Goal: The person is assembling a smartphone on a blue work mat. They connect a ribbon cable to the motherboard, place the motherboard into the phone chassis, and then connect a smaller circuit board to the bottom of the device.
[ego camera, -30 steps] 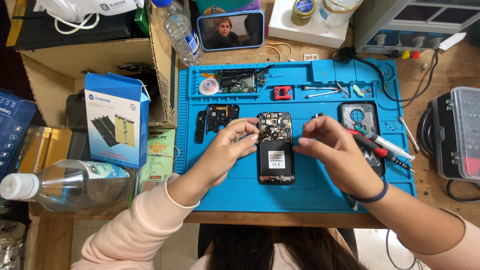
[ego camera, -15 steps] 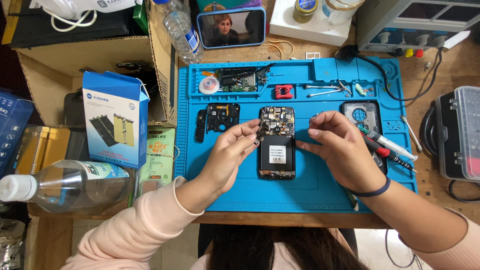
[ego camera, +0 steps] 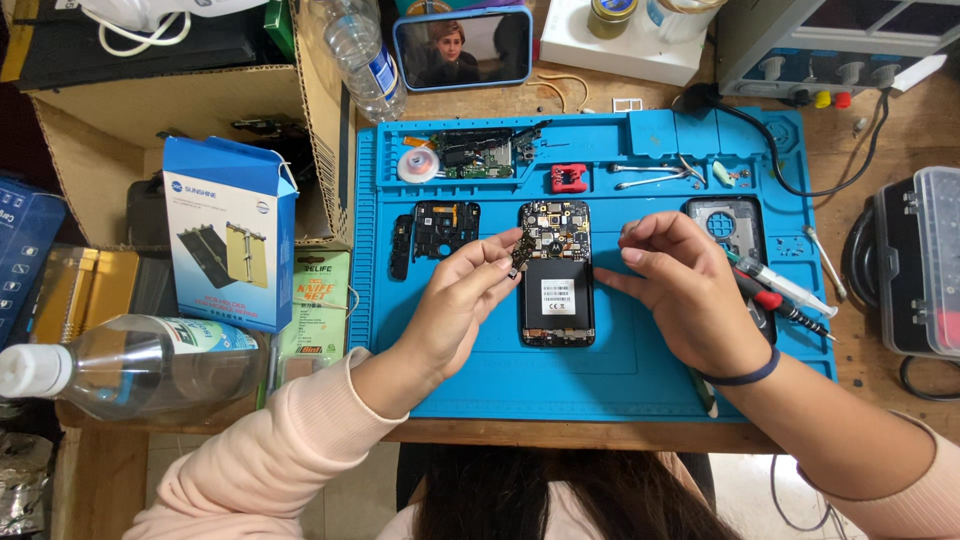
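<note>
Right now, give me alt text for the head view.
A person's left hand pinches a small dark part beside an opened phone lying on a blue mat, while the right hand hovers at the phone's other side. Around them sit a blue box and a clear bottle.

Two hands point(ego camera: 460, 300), two plastic bottles point(ego camera: 130, 365), one opened phone point(ego camera: 556, 272).

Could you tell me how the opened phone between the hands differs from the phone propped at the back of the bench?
The opened phone lies flat on the blue mat, back removed, circuitry and battery exposed. The propped phone stands on its long edge, intact, its screen lit. Both are slim rectangular handsets.
</note>
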